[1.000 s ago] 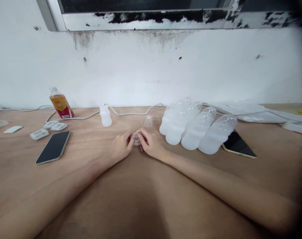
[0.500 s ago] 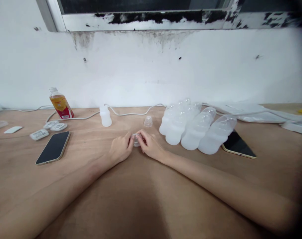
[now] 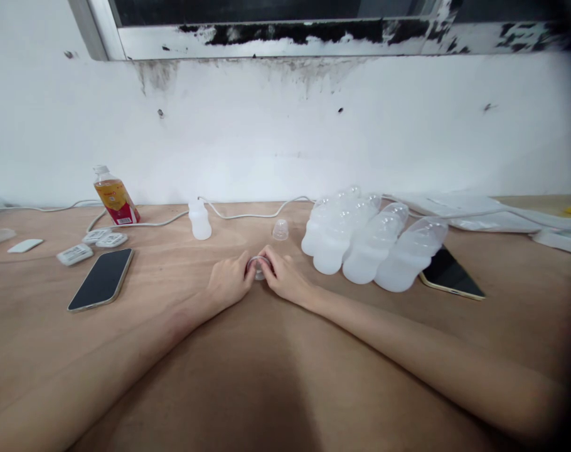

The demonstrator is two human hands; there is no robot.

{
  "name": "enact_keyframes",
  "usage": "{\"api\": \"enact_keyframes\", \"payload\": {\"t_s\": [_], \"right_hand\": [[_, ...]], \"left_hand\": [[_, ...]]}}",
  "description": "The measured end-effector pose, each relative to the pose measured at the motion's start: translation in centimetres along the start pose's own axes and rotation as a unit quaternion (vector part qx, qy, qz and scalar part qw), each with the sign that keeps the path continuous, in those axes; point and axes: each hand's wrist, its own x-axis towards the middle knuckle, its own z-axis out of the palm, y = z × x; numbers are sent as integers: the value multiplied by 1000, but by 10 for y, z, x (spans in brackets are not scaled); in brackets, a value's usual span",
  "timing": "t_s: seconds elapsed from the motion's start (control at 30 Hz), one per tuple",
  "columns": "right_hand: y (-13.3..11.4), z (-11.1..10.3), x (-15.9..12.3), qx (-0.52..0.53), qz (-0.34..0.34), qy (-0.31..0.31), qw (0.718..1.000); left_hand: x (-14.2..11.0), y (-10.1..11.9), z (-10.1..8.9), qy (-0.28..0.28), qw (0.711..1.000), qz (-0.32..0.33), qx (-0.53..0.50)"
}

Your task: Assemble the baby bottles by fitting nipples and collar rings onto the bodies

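Both hands meet at the middle of the wooden table, fingers closed around a small clear round piece with a ring-like rim [image 3: 259,272]. My left hand [image 3: 229,277] grips its left side, and my right hand [image 3: 285,274] pinches the right side. The fingers cover much of it, so its exact kind cannot be made out. Just behind the hands stands a clear domed cap [image 3: 280,230]. A small white baby bottle [image 3: 199,220] without a cap is upright farther left. To the right, several frosted baby bottles with clear domed caps [image 3: 361,270] are grouped together.
At left lie a phone [image 3: 101,280], small labelled packs [image 3: 74,254] and a white flat piece [image 3: 25,245]. A drink bottle [image 3: 116,198] stands behind them. A white cable [image 3: 248,216] runs along the wall. Another phone [image 3: 452,274] and plastic bags [image 3: 474,210] are at right.
The clear piece and the fingertips have shifted very slightly, and its rim shows a little more between the thumbs. Everything else stays in place.
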Motion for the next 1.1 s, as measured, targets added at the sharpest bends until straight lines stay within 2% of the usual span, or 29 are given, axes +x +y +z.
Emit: {"api": "enact_keyframes", "payload": {"t_s": [0.17, 0.3, 0.53, 0.73, 0.97, 1.1], "right_hand": [[0, -2, 2, 7, 10, 1, 1000], [0, -5, 4, 50, 22, -27, 998], [-1, -4, 3, 34, 24, -31, 999], [-2, -2, 3, -2, 13, -24, 1000], [-1, -6, 2, 31, -21, -40, 998], [0, -10, 1, 52, -32, -52, 997]], "left_hand": [[2, -4, 2, 7, 996, -4, -84], [4, -9, 6, 17, 988, -16, -152], [4, -9, 7, 9, 990, -17, -143], [5, -8, 8, 8, 983, -8, -185], [6, -10, 5, 16, 967, -17, -256], [4, -9, 3, 20, 958, 17, -286]]}}
